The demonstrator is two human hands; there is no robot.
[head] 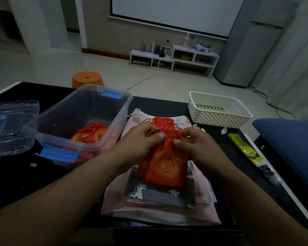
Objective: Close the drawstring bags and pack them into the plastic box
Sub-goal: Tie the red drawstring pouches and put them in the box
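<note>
drawstring bag (167, 162) gathered at the neck, cords not yet sure

your left hand (140, 139) and right hand (195, 142) each pinch the puckered neck of the red bag, thumbs on top, fingers curled behind; its body lies over a stack of pink bags (149, 210) flat in front of you. the thin cords are hard to make out in this dim light, so i cannot tell whether you hold the cords themselves or only the cloth.

that is the first risk: pull on cloth and not cord, and the mouth will likely be loose and reopen in the box. the cloth looks slick, so a light pinch could let it slide out and drop onto the pink stack.

the plastic box (112, 112) stands near on your left, open, with a second red bag (89, 135) already inside; its clear lid (13, 118) lies further left. swing across carelessly and your forearm may clip the box rim, since it sits close to your left arm.

all this rests on a dark glossy table (43, 183). a white basket (219, 119) sits at the far right, a yellow packet (243, 148) beside the right edge. beyond, a pale tiled floor (43, 68), an orange stool (87, 79), a low white shelf unit (174, 59) and a projection screen (176, 13) on the wall.
</note>
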